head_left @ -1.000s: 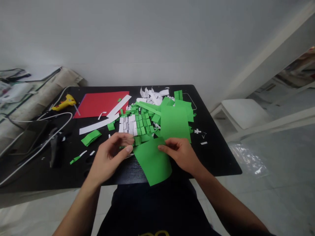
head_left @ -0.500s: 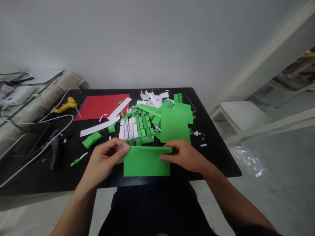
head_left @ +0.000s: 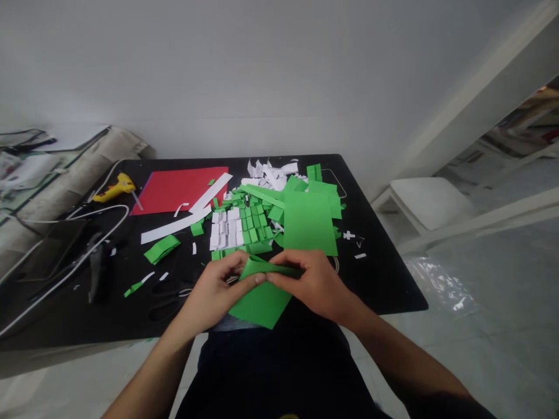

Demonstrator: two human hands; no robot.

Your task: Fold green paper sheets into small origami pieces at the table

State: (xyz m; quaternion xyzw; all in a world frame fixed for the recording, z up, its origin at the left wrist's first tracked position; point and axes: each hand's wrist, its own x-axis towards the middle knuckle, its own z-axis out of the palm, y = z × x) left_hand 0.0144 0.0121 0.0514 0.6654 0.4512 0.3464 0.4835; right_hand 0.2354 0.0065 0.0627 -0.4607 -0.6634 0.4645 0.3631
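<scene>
Left hand (head_left: 217,289) and right hand (head_left: 315,285) pinching green sheet (head_left: 262,305) — cluttered black table (head_left: 379,285), pale wall (head_left: 262,81) behind, white seat (head_left: 430,203) at right

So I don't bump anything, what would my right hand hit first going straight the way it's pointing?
Past the held green paper, your right hand would probably meet your left hand, though depth is unclear.

The bent paper sheet (head_left: 263,304) is green. At ten o'clock from it, the plastic glue gun (head_left: 115,189) is yellow. The tabletop (head_left: 378,280) is black.
</scene>
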